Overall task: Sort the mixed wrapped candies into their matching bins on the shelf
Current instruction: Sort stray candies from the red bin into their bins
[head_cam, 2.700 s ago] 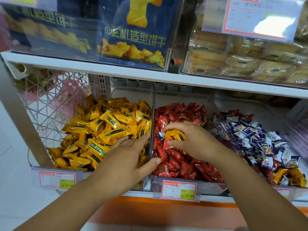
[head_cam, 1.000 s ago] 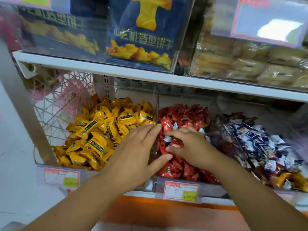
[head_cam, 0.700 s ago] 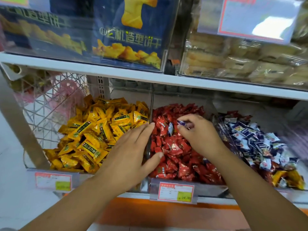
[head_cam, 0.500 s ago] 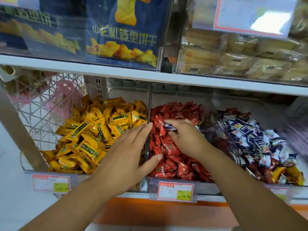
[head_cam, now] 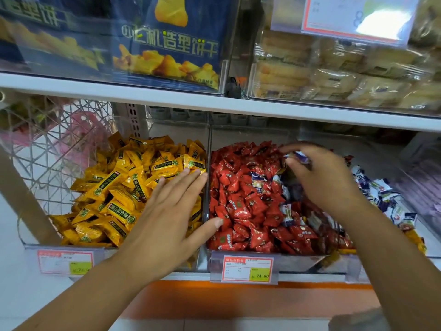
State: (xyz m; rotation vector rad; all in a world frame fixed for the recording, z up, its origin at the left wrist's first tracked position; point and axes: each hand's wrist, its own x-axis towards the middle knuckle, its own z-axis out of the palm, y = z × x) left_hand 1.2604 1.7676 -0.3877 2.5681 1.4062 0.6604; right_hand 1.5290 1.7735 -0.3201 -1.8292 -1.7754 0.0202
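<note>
Head view, centre right: right hand (head_cam: 327, 177) pinches a blue-and-white candy (head_cam: 299, 156) above the red candies (head_cam: 241, 206); left hand (head_cam: 171, 211) lies flat, fingers straight, across the divider (head_cam: 209, 144). Best carried rightward and dropped on the blue-and-white pile (head_cam: 384, 197); other strays (head_cam: 257, 180) lie among the reds.

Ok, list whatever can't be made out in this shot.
Head view only:
- Blue-white candy pinched by the right hand: blurred, print unreadable, partly covered by that hand.
- Yellow candies beneath the left hand: hidden by its palm.
- Blue-white candies in the right bin: front ones hidden by the right forearm.
- Upper price card: print washed out by glare.
</note>
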